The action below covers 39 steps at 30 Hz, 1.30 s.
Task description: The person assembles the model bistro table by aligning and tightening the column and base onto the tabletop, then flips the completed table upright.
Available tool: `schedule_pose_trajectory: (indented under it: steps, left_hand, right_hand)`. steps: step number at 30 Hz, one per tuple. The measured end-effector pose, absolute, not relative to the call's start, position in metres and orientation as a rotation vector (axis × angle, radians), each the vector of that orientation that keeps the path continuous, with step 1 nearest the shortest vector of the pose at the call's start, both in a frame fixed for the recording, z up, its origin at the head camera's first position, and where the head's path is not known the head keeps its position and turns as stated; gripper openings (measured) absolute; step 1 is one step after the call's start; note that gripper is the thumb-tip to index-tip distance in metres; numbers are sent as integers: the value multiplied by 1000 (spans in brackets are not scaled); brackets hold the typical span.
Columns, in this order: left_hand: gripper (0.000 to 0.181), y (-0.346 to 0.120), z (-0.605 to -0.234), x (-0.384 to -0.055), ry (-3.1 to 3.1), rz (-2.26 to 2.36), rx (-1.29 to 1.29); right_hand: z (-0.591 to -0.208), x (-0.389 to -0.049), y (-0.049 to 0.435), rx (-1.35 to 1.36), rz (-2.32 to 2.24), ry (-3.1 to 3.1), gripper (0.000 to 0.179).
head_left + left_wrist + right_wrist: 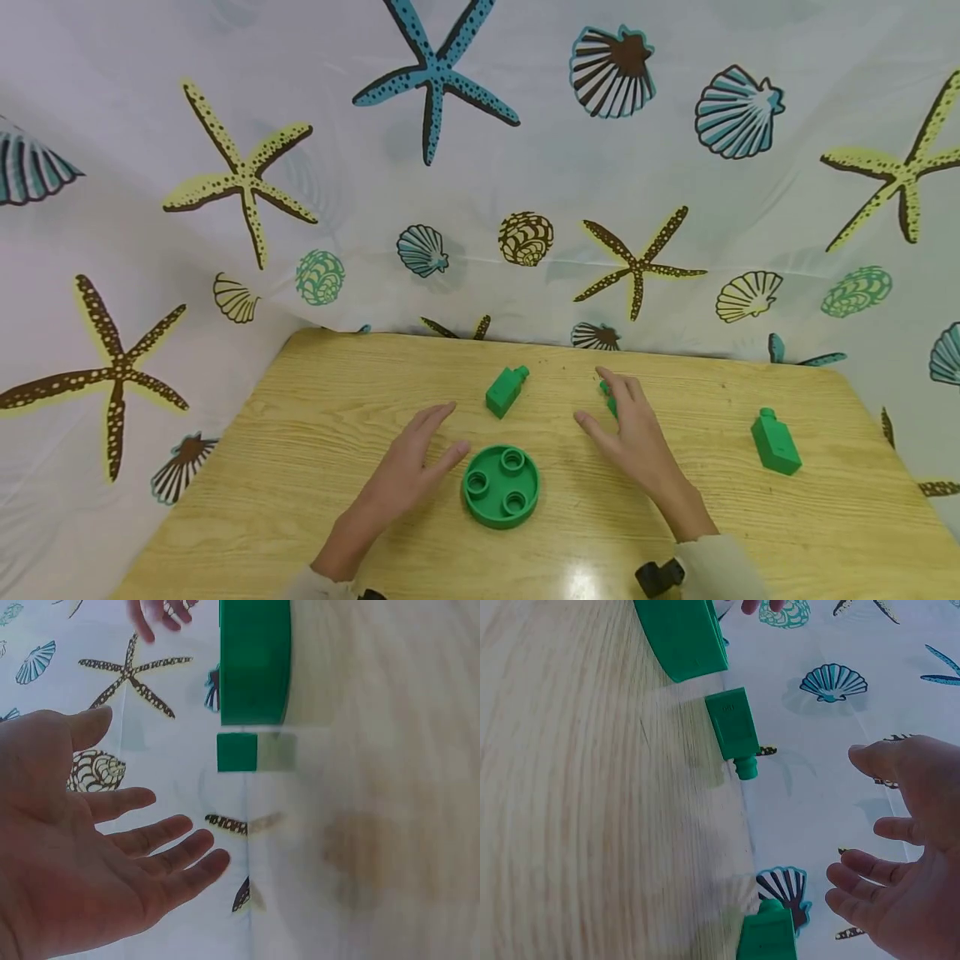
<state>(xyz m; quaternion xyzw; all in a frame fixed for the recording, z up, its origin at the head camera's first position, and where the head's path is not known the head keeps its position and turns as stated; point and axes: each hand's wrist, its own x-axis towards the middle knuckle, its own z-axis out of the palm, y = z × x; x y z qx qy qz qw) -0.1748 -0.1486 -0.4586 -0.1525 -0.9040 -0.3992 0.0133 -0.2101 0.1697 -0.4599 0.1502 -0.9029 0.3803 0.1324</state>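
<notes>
A round green base (501, 522) with three raised sockets lies on the table between both hands. My left hand (416, 467), fingers loosely spread, is held just left of the base and holds nothing. Beyond the base lies a green block with a narrow knobbed neck (504, 396), shaped like a small bottle; its neck points away to the right. My right hand (637, 437) hovers with its fingers apart over a second green bottle-shaped block (769, 937), which it partly hides in the head view. Its palm is bare in the right wrist view.
A third green bottle-shaped block (776, 446) lies farther right on the wooden table (300, 467), neck pointing away. A white cloth (480, 292) printed with starfish and shells hangs along the table's back and left sides.
</notes>
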Motion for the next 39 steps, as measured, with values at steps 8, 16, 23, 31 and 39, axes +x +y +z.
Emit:
schedule_pose_trajectory:
  steps: [8,16,23,31,39]
  left_hand:
    - [86,-132,-475,-164,-2915,-1322,-602]
    - [109,-122,-481,-162,-2943,-1142,-706]
    - [108,-118,-482,-162,-2974,-1089,-698]
    - [100,-115,-483,-161,-2962,-1101,-723]
    - [101,-119,-482,-164,-2956,-1131,-742]
  right_hand:
    - [-467,-233,126,519,1216,-2652,70]
    - [-475,-256,97,553,1293,-2730,78]
    - [-477,-267,80,540,1214,-2815,85]
    - [-482,-273,75,541,1102,-2885,73]
    - [-482,-273,84,546,1179,-2887,66]
